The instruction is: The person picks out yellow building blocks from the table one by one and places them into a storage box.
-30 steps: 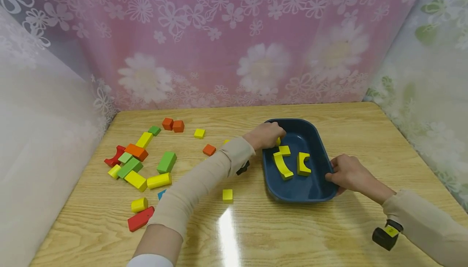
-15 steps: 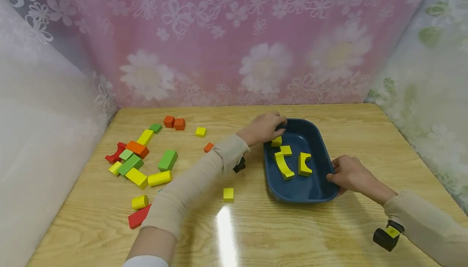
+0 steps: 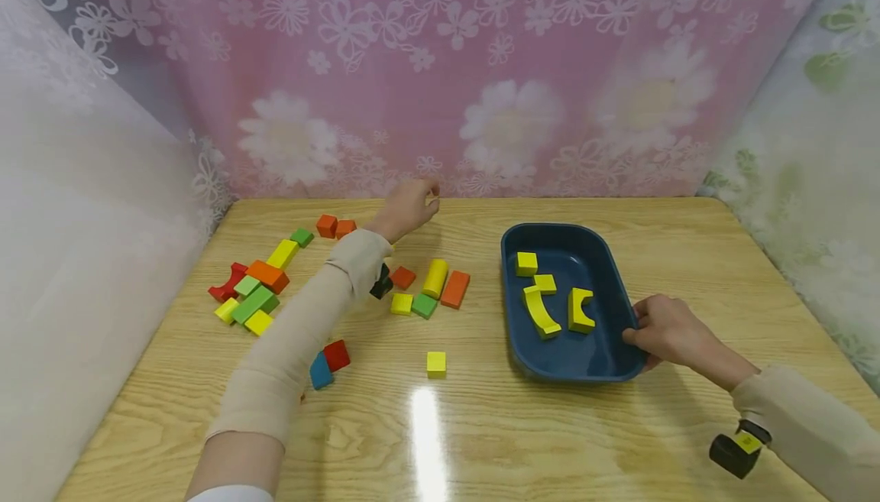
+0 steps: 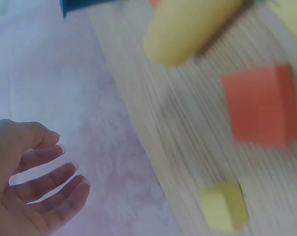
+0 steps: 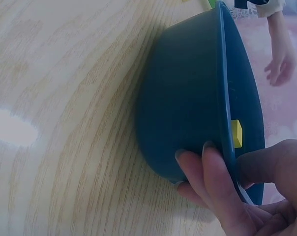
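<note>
My right hand (image 3: 677, 334) pinches the near right corner of a dark blue plastic basin (image 3: 505, 311). In the right wrist view its thumb is inside the rim and the fingers press the basin's outer wall (image 5: 188, 93). Several yellow blocks lie in the basin, among them a cube (image 3: 526, 263), a curved piece (image 3: 541, 315) and a notched block (image 3: 580, 317). My left hand (image 3: 406, 210) is over the back of the table with nothing in it, its fingers loosely bent. In the left wrist view, an orange block (image 4: 256, 108) and a small yellow block (image 4: 222, 206) lie beside it.
Between the left forearm and basin lie a yellow cylinder (image 3: 435, 279), an orange block (image 3: 455, 289) and a green block (image 3: 424, 306). A yellow cube (image 3: 436, 364) sits nearer the front. Several coloured blocks crowd the left side, around an orange block (image 3: 266, 276). A pink floral curtain (image 3: 426, 105) hangs behind.
My left hand has let go of a yellow cube in the basin and moved away to the left, over the table's back. The right hand keeps its hold on the rim.
</note>
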Demonstrator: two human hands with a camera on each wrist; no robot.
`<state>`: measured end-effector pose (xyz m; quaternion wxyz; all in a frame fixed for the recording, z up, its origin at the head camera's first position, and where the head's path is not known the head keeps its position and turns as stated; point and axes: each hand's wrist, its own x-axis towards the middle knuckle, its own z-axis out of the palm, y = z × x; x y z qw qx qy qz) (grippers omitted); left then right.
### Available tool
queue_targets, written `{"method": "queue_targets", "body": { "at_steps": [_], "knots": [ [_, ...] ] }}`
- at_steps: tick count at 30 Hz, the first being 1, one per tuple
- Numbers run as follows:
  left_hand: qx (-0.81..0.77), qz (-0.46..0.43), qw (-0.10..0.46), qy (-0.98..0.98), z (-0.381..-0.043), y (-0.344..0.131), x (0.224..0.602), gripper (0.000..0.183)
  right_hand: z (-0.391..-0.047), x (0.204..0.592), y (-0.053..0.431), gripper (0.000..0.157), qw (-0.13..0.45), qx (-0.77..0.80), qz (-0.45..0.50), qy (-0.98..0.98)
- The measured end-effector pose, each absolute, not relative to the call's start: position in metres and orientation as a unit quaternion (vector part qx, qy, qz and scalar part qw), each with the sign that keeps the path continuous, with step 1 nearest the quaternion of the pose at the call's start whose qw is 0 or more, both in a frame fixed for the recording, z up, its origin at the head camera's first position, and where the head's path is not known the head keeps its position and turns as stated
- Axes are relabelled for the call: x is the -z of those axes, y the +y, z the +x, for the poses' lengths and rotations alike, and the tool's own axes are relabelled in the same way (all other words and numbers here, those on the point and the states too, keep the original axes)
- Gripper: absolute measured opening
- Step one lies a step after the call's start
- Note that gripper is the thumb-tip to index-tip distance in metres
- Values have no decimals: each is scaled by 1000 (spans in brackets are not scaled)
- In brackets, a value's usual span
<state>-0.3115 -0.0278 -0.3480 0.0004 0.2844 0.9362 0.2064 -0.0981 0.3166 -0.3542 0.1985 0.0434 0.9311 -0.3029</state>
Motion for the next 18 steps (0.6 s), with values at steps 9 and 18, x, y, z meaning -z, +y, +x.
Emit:
{"method": "queue_targets", "body": {
  "at_steps": [9,18],
  "knots": [
    [-246,189,33,950,-321,-102,354,35,-98,355,317,33,195,301,43,933],
    [-195,100,34,975,-319,-178,358,42,-96,355,318,34,185,302,25,935]
  ]
}}
